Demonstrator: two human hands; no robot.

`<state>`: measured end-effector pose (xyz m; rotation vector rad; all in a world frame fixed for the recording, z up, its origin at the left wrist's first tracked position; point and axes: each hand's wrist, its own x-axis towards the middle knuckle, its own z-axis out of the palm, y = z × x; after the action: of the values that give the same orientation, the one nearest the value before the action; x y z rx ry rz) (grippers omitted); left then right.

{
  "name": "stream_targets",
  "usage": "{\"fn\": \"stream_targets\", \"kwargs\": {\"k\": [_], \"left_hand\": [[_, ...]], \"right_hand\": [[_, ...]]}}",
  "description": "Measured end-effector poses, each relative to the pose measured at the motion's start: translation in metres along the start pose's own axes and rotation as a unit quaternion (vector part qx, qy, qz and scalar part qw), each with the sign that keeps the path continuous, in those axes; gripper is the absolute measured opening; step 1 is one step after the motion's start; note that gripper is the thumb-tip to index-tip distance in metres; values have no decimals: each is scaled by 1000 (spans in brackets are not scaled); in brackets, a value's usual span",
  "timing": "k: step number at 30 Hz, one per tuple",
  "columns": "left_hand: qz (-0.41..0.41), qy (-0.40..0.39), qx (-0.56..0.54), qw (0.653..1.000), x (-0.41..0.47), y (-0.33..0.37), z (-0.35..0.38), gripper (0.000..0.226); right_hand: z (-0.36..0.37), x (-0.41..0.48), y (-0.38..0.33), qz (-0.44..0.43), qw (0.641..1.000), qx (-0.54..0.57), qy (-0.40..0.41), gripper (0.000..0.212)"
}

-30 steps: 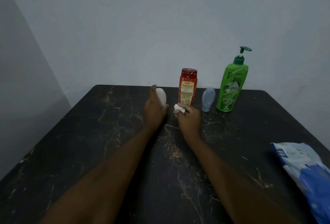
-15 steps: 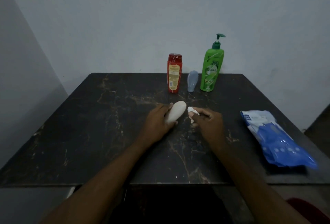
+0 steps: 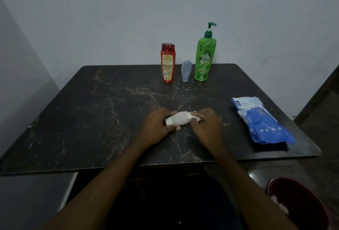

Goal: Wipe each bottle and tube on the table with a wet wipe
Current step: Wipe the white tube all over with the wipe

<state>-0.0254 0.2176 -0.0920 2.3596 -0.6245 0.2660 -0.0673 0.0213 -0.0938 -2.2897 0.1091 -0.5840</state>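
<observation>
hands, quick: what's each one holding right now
Left hand: closed on the white tube.
Right hand: closed on the wipe, pressed against the tube.

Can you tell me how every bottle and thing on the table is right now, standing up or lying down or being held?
white tube: lying sideways, held in left hand
wet wipe: pinched in right hand, against tube's end
red bottle: upright, cap shut
grey tube: standing on its cap
green pump bottle: upright
wipes pack: lying flat
</observation>
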Motion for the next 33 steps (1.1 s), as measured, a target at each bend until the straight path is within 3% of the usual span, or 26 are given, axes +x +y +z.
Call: {"fn": "stream_targets", "kwargs": {"k": [7,13,18,26,33], "left_hand": [[-3,-5,3,1000,-5,-11,-6,45],[-1,-5,-11,1000,-8,-13,-8,36],[9,-6,-20,1000,-9,-13,-6,40],[4,7,-18,1000,-10,-11,-7,38],[-16,13,-22,1000,-10,-13,-6,35]], "right_hand": [[0,1,3,7,1000,-2,-26,18],[1,1,3,42,999,-4,-23,35],[4,-2,-3,39,998,-29,-34,21],[23,-23,-27,-61,998,-4,-31,8],[15,-10,-14,64,998,-24,14,18]]}}
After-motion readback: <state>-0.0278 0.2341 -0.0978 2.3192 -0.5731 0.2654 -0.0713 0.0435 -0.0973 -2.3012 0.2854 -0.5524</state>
